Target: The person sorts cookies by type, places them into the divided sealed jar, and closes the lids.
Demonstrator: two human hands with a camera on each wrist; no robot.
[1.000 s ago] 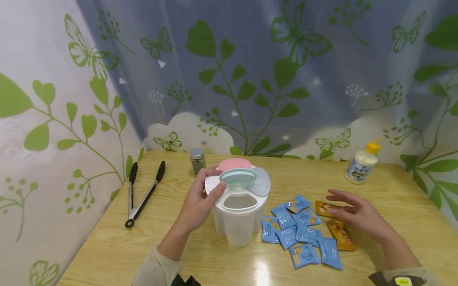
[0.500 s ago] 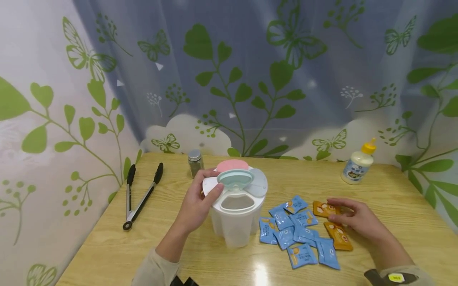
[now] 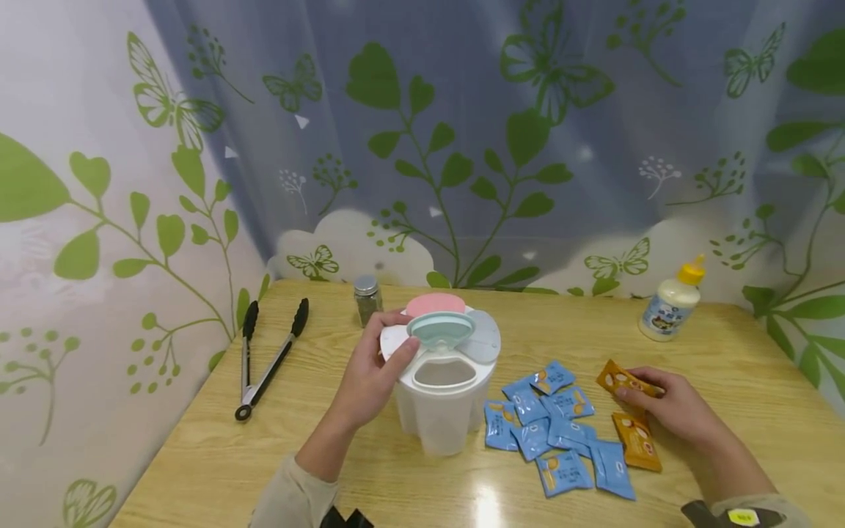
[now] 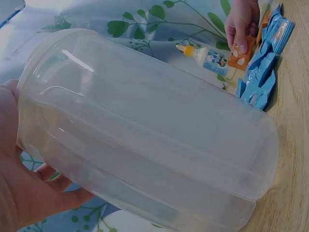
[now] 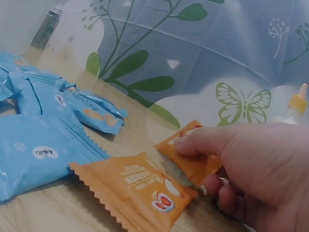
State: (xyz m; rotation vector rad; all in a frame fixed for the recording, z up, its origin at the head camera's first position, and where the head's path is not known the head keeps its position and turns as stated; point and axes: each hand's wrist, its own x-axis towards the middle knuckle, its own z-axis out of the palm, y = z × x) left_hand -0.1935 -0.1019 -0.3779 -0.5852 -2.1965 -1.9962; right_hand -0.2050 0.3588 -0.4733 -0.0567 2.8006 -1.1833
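Note:
A translucent container (image 3: 439,422) stands upright on the table, with a white top bearing pink, grey and mint flaps. Its mint flap (image 3: 441,331) is raised over an oval opening. My left hand (image 3: 372,370) grips the container's rim from the left, thumb on top. Between thumb and fingers, my right hand (image 3: 680,407) pinches an orange snack packet (image 3: 620,378), also seen as the upper orange packet (image 5: 190,154) in the right wrist view. Just below that hand lies a second orange packet (image 3: 637,441). Several blue snack packets (image 3: 561,433) are heaped between the container and the right hand.
Tongs (image 3: 267,367) lie spread at the left of the wooden table (image 3: 211,469). A small spice jar (image 3: 367,299) stands behind the container. At the back right is a bottle (image 3: 668,308) with a yellow nozzle. A patterned curtain (image 3: 462,242) hangs behind.
My right hand has come down onto the upper orange packet, taken hold of it and tilted it. The left hand has kept its grip on the container.

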